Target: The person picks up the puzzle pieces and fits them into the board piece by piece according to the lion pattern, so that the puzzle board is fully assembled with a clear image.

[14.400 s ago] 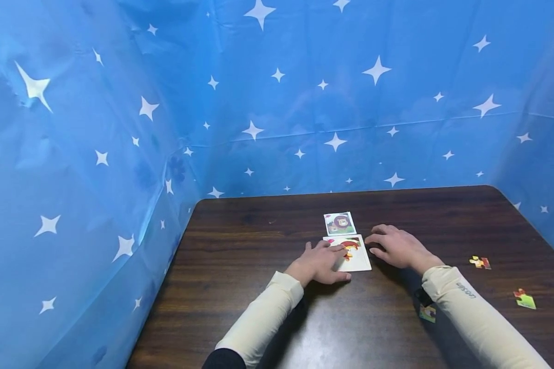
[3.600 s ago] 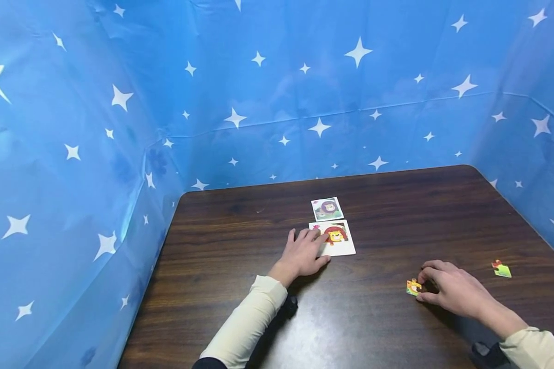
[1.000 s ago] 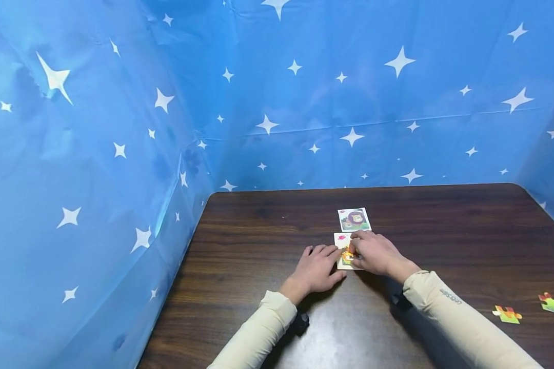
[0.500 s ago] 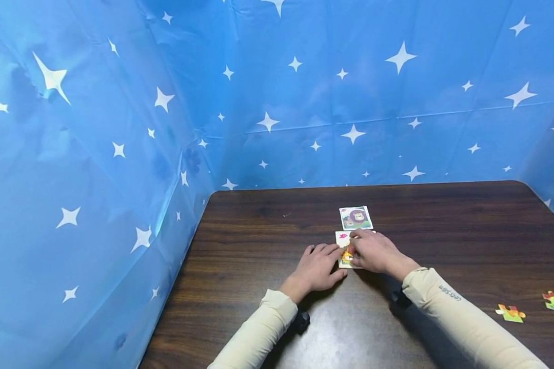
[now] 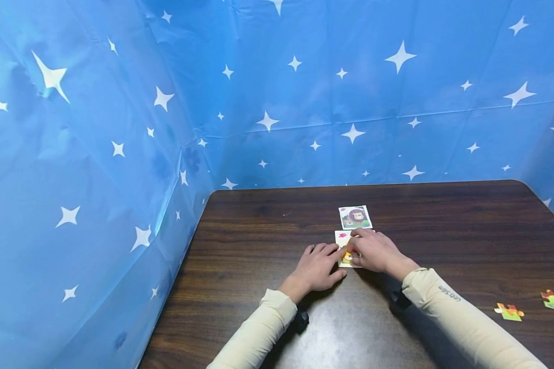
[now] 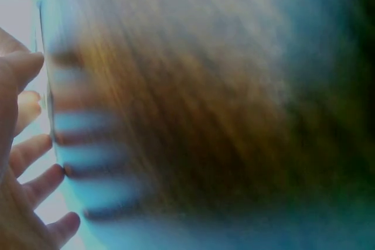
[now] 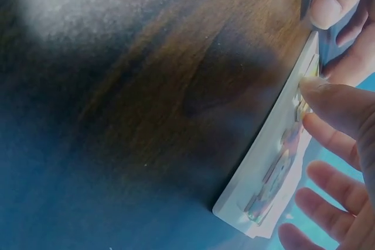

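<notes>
In the head view, a white puzzle board with a pink flower print lies on the table, partly hidden by my hands. My left hand rests at its left edge, fingers spread and fingertips on the board. Above the board's lower part, my right hand pinches a small yellow-orange puzzle piece between thumb and fingers. The right wrist view has the thumb pressing at the board's surface, beside a joined coloured section. The left wrist view catches the left fingers at its edge, with blurred wood beyond.
A picture card showing a lion lies just behind the board. Two loose puzzle pieces, one orange and green and one red and green, are on the dark wooden table at right. Blue star-printed cloth surrounds the table.
Since 3.6 seconds ago, my right hand has brought the yellow-orange puzzle piece from the right side of the table to the board. Over the last second both hands stay nearly still there.
</notes>
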{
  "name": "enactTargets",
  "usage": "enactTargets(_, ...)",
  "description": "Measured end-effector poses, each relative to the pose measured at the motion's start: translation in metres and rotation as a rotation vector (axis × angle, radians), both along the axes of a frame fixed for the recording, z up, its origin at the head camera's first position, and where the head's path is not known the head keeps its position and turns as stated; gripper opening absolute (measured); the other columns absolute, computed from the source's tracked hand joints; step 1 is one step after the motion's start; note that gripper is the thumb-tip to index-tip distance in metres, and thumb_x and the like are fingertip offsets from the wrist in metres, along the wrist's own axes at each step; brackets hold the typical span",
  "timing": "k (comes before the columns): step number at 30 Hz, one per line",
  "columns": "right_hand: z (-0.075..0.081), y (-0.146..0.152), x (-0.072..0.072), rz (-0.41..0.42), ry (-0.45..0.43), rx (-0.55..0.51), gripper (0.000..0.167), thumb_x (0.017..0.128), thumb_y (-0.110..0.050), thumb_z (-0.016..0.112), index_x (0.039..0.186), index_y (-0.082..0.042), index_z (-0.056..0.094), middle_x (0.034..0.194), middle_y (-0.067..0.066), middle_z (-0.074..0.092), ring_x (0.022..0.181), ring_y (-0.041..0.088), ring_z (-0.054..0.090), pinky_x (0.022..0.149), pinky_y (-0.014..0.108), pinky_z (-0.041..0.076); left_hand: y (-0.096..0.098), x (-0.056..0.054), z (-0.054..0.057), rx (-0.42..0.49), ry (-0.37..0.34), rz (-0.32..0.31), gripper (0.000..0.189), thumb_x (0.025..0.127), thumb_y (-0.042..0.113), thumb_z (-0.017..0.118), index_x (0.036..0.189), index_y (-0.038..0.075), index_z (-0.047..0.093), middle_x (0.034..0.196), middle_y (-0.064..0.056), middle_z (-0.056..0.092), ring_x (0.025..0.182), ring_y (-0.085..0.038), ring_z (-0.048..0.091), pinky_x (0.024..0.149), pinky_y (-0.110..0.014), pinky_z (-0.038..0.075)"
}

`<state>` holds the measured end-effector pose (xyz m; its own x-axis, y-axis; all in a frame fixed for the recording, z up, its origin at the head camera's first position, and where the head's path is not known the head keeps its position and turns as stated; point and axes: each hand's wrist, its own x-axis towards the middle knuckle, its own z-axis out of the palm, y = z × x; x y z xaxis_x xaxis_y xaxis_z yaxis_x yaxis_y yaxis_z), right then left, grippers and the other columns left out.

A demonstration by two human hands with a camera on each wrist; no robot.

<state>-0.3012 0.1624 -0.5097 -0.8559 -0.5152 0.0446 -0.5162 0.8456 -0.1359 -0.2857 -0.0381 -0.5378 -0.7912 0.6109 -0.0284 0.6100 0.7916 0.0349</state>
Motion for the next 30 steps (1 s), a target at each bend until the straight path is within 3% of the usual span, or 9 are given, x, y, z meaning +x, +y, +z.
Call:
enactTargets(16, 0.0, 0.021, 0.012, -0.062, 0.004, -0.02, 0.014, 0.089, -0.025, 0.077, 0.099, -0.017, 0.074, 0.125, 0.017, 0.065, 0.112, 0.037, 0.064, 0.085, 0.055, 0.054, 0.013, 0.004, -0.001, -0.036, -0.005, -0.056, 0.056, 0.103, 0.055, 0.048, 0.154, 0.033, 0.044, 0.157, 0.002, 0.045, 0.141, -0.021, 0.046, 0.11, -0.048, 0.042)
enactTargets(24, 0.013, 0.064, 0.018, -0.152, 0.007, -0.034, 0.024, 0.093, -0.03, 0.073, 0.109, -0.013, 0.074, 0.128, 0.019, 0.064, 0.114, 0.039, 0.062, 0.088, 0.058, 0.052, 0.015, 0.003, -0.003, -0.073, -0.031, -0.053, 0.055, 0.103, 0.056, 0.047, 0.154, 0.036, 0.041, 0.159, 0.003, 0.043, 0.143, -0.02, 0.045, 0.114, -0.05, 0.038)
enactTargets(30, 0.03, 0.11, 0.02, -0.193, 0.019, -0.035, 0.022, 0.094, -0.028, 0.072, 0.11, -0.012, 0.074, 0.129, 0.023, 0.062, 0.114, 0.044, 0.062, 0.085, 0.059, 0.052, 0.007, -0.001, 0.001, -0.083, 0.008, -0.026, 0.054, 0.103, 0.055, 0.048, 0.152, 0.035, 0.045, 0.156, 0.003, 0.046, 0.141, -0.021, 0.047, 0.115, -0.053, 0.037)
